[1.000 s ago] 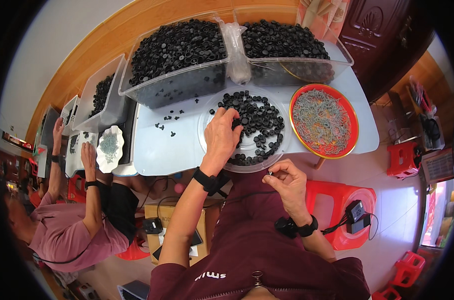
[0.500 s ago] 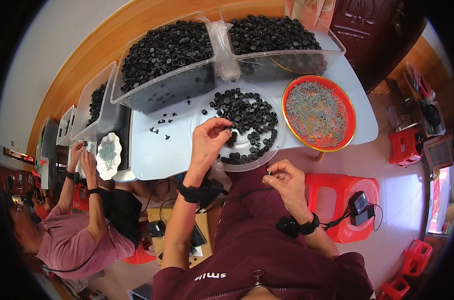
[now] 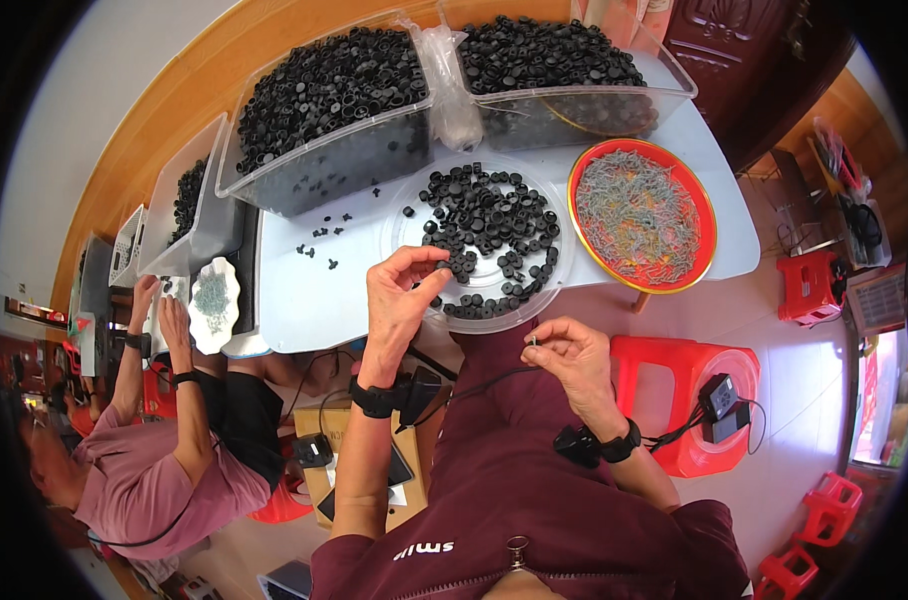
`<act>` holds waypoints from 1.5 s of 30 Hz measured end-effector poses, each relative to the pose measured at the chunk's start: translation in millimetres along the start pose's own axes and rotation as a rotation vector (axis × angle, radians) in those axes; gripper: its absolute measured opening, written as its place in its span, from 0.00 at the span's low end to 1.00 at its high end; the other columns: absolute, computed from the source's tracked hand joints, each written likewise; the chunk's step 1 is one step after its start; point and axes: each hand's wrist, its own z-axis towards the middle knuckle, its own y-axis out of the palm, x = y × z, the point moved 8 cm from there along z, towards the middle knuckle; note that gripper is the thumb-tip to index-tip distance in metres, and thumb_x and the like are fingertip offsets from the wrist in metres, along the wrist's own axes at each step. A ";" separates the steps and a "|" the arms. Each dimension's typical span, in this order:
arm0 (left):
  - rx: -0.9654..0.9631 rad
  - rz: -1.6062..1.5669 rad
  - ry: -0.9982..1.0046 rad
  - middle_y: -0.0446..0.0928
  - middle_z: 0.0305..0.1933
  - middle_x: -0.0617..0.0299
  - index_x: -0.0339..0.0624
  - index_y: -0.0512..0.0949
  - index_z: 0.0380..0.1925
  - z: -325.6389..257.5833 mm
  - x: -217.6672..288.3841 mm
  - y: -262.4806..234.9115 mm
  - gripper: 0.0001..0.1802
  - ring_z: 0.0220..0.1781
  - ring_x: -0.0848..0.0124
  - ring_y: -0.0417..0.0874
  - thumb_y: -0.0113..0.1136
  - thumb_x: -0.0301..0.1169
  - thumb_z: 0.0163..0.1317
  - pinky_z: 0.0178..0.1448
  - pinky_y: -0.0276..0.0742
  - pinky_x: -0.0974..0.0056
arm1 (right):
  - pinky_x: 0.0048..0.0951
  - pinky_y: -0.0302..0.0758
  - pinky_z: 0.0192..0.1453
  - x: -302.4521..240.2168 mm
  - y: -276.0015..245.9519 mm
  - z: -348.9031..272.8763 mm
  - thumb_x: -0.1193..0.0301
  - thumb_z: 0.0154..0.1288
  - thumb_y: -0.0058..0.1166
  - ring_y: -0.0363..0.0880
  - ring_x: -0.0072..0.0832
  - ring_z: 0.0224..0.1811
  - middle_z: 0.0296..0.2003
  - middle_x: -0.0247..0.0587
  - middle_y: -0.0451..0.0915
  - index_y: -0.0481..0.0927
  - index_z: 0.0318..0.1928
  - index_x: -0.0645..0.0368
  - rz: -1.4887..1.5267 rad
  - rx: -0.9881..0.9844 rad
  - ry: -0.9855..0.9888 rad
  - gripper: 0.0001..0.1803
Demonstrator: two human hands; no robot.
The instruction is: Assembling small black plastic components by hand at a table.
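My left hand (image 3: 399, 300) is over the left rim of a round clear tray (image 3: 429, 318). Its thumb and forefinger pinch a small black plastic cap (image 3: 444, 265), partly hidden by the fingers. Many similar black caps (image 3: 489, 215) are piled in the tray. My right hand (image 3: 574, 365) is in front of the table edge, to the right of the tray. Between its thumb and forefinger sits a small grey metal screw (image 3: 533, 342), its tip showing. The two hands are apart.
Two clear bins of black parts (image 3: 334, 85) (image 3: 544, 65) stand behind the tray. A red dish (image 3: 712, 220) of grey screws is to the right, above a red stool (image 3: 654, 400). Loose black pieces (image 3: 319, 232) lie on the table. A co-worker (image 3: 164, 440) works at the left.
My left hand has drawn back slightly left and toward me from the cap pile, its fingertips closed. My right hand has barely moved, still pinching the screw.
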 end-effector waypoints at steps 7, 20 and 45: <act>0.050 0.025 -0.068 0.80 0.34 0.62 0.33 0.79 0.36 -3.2 -7.6 -3.8 0.10 0.35 0.79 0.78 0.60 0.17 0.51 0.41 0.73 0.75 | 0.19 0.78 0.45 -7.8 -0.4 2.3 0.85 0.55 0.57 0.78 0.19 0.38 0.38 0.36 0.74 0.78 0.41 0.68 -0.123 -0.001 -0.120 0.11; -0.207 -0.741 -0.261 0.78 0.42 0.50 0.32 0.74 0.40 -46.3 4.4 24.4 0.11 0.43 0.66 0.82 0.59 0.23 0.57 0.49 0.81 0.65 | 0.22 0.79 0.45 -40.9 29.2 2.2 0.83 0.57 0.56 0.79 0.22 0.36 0.38 0.37 0.77 0.78 0.40 0.70 -0.134 -0.056 -0.203 0.09; -0.243 -0.976 -0.373 0.80 0.41 0.56 0.35 0.77 0.43 -82.4 -22.2 42.0 0.11 0.41 0.70 0.83 0.56 0.23 0.61 0.46 0.82 0.67 | 0.24 0.74 0.30 -82.4 84.9 -16.1 0.82 0.48 0.63 0.78 0.26 0.28 0.31 0.38 0.78 0.81 0.36 0.63 -0.799 -0.057 -0.655 0.11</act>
